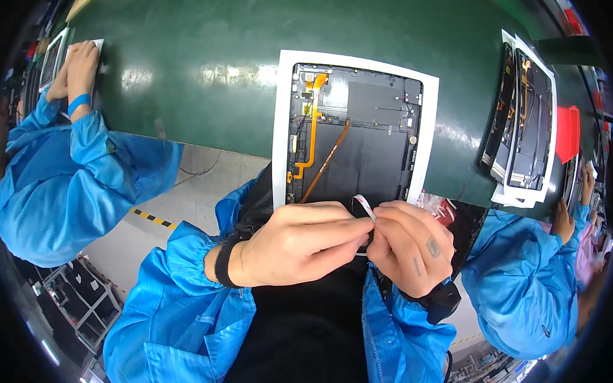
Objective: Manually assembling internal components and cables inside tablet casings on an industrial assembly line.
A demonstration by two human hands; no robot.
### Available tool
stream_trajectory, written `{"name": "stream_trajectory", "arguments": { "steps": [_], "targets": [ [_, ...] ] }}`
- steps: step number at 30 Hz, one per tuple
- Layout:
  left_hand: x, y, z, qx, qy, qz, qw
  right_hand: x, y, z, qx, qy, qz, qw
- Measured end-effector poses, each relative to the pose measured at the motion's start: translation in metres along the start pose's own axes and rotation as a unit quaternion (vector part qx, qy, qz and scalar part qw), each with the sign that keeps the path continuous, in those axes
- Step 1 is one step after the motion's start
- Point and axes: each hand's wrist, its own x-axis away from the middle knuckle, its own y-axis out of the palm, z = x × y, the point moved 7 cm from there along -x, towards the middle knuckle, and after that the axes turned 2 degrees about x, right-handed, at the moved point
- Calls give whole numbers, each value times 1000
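My left hand and my right hand meet over the near edge of an open tablet housing. Their fingertips pinch a small curled white strip with faint pinkish marks; its lower end is hidden by the fingers. The black housing lies in a white frame on the green bench. Inside it, an orange flex cable runs down the left side. A thinner brownish ribbon cable slants across the middle, its lower end near my left hand.
Stacked tablet housings in white frames stand at the right of the green bench, beside a red bin. A clear bag with pinkish pieces sits by my right hand. Co-workers in blue sleeves work on both sides.
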Motion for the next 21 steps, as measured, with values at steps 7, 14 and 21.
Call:
{"name": "stream_trajectory", "arguments": {
  "steps": [7, 14, 21],
  "targets": [
    [1, -2, 0, 13, -18, -26, 999, 1, 7, 9, -51, 17, -30, 998],
    [3, -3, -1, 9, 17, -42, 999, 6, 4, 21, -86, 66, -16, 994],
    [17, -22, 7, 226, -78, -167, 957, 50, -34, 78, 50, 244, -6, 968]
  ]
}}
